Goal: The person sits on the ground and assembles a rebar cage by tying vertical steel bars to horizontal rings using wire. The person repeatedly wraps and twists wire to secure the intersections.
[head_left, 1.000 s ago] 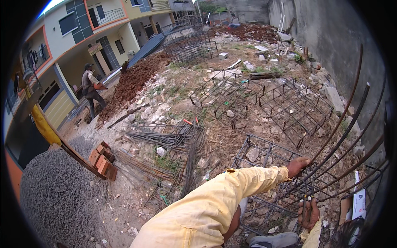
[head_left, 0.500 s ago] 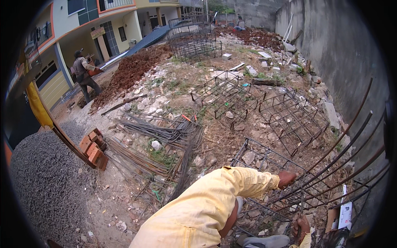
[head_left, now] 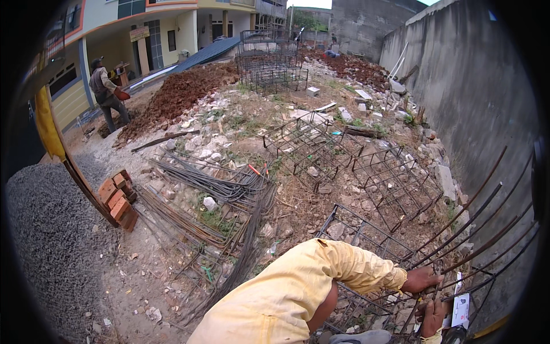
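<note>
My left hand point(head_left: 422, 279), at the end of a yellow sleeve, is closed at the bars of a rebar cage point(head_left: 366, 243) at the lower right. Its fingers appear wrapped on a thin steel bar. Just nearer, my right hand point(head_left: 433, 317) is closed, fingers curled by the cage's lower bars. Something small lies between the two hands; I cannot make out what. Long curved rebar ends point(head_left: 478, 221) rise to the right past my left hand. A grey shoe point(head_left: 366, 337) shows at the bottom edge, beneath my arm.
More rebar cages point(head_left: 395, 183) lie ahead on rubble, with others stacked point(head_left: 269, 63) farther off. Bundled steel rods point(head_left: 212, 180), bricks point(head_left: 119, 199) and a gravel heap point(head_left: 54, 229) are left. A concrete wall point(head_left: 470, 86) runs along the right. A person point(head_left: 106, 94) stands by red soil.
Both my hands have moved right along the cage and come closer together. The view has shifted a little. The far person has turned slightly, holding a reddish container lower.
</note>
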`<state>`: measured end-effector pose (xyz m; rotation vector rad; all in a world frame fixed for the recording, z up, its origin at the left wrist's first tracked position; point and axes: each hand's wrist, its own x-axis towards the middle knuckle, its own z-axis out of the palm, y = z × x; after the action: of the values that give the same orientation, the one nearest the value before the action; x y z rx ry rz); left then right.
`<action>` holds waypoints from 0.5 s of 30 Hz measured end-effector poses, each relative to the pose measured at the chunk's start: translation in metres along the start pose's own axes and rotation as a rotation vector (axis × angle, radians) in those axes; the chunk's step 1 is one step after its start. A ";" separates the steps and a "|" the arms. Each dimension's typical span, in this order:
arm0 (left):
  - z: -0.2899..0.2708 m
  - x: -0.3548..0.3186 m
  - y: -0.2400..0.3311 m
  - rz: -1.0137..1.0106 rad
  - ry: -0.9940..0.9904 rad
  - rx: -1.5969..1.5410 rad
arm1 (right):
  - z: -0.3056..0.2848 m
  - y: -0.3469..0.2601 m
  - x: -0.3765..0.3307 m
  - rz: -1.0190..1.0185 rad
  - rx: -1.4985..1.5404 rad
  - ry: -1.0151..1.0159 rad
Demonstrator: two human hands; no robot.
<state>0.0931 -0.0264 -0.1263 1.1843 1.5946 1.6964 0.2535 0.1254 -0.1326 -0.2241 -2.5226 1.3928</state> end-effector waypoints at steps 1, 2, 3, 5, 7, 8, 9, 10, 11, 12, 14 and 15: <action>0.000 -0.002 0.012 0.029 0.020 0.029 | -0.004 -0.001 0.001 -0.033 -0.017 0.043; -0.003 -0.010 0.029 0.032 -0.024 0.005 | -0.008 0.000 0.002 -0.062 -0.035 0.083; -0.003 -0.009 0.026 0.080 0.022 0.084 | -0.012 0.001 0.002 -0.092 -0.052 0.122; -0.004 -0.002 0.012 0.174 0.114 0.244 | -0.014 0.000 0.003 -0.012 0.066 0.092; -0.003 -0.002 -0.002 0.306 0.107 0.324 | -0.015 -0.005 0.004 0.068 0.193 0.065; -0.004 -0.004 -0.002 0.283 0.047 0.332 | -0.008 -0.029 -0.001 0.134 0.198 0.084; 0.001 -0.005 0.006 0.275 -0.025 0.325 | -0.018 -0.019 -0.003 0.125 0.186 0.092; -0.001 -0.007 0.017 0.182 -0.153 0.292 | -0.031 -0.002 -0.001 0.117 0.173 0.100; -0.004 -0.013 0.033 0.079 -0.272 0.266 | -0.040 0.007 -0.002 0.107 0.169 0.095; -0.009 -0.018 0.043 0.077 -0.320 0.285 | -0.042 0.005 0.001 0.031 0.064 0.085; -0.004 -0.016 0.025 0.246 -0.172 0.240 | -0.039 -0.002 0.003 0.134 0.131 0.158; -0.003 -0.011 0.010 0.330 -0.098 0.220 | -0.037 -0.005 0.003 0.183 0.165 0.195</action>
<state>0.0981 -0.0393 -0.1189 1.6933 1.6261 1.6553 0.2610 0.1538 -0.1092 -0.5429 -2.2627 1.5550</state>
